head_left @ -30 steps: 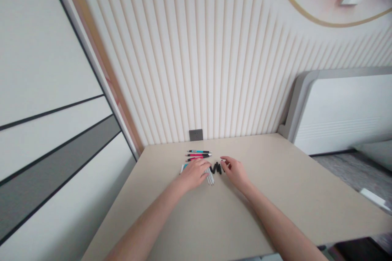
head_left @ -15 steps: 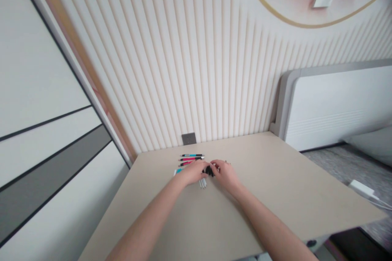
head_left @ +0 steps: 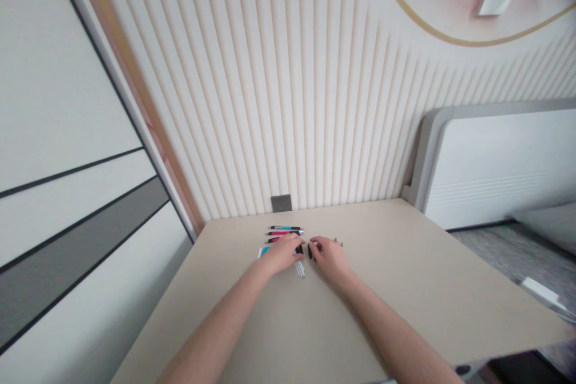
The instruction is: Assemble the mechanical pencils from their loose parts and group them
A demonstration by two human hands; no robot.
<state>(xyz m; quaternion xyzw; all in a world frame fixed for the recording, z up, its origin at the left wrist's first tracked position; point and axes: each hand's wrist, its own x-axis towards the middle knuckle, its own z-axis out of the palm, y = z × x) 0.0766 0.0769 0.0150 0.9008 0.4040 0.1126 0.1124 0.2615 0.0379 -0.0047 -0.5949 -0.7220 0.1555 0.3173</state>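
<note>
On the desk, my left hand (head_left: 284, 253) has its fingers and thumb curled around small black pieces (head_left: 299, 249), whose exact kind is too small to tell. Thin white sticks (head_left: 300, 270) poke out beneath that hand. Just to the right, my right hand (head_left: 330, 257) closes its fingertips at other short black pieces (head_left: 310, 251). Small metallic bits (head_left: 338, 243) lie past its knuckles. Behind my left hand lie a blue-and-black pen (head_left: 286, 227) and a red-and-black pen (head_left: 283, 233). A second red pen (head_left: 272, 240) is partly covered by the hand.
A light-blue and white item (head_left: 263, 251) shows beside my left wrist. The beige desk (head_left: 396, 276) meets a ribbed wall with a dark socket (head_left: 281, 203). A white cabinet (head_left: 112, 264) stands left; a bed headboard (head_left: 495, 162) is right, near a white box (head_left: 540, 291).
My hands have drawn slightly apart, and the black cluster between them has split, some by each hand. Metallic bits now show beyond my right hand. The view has shifted slightly.
</note>
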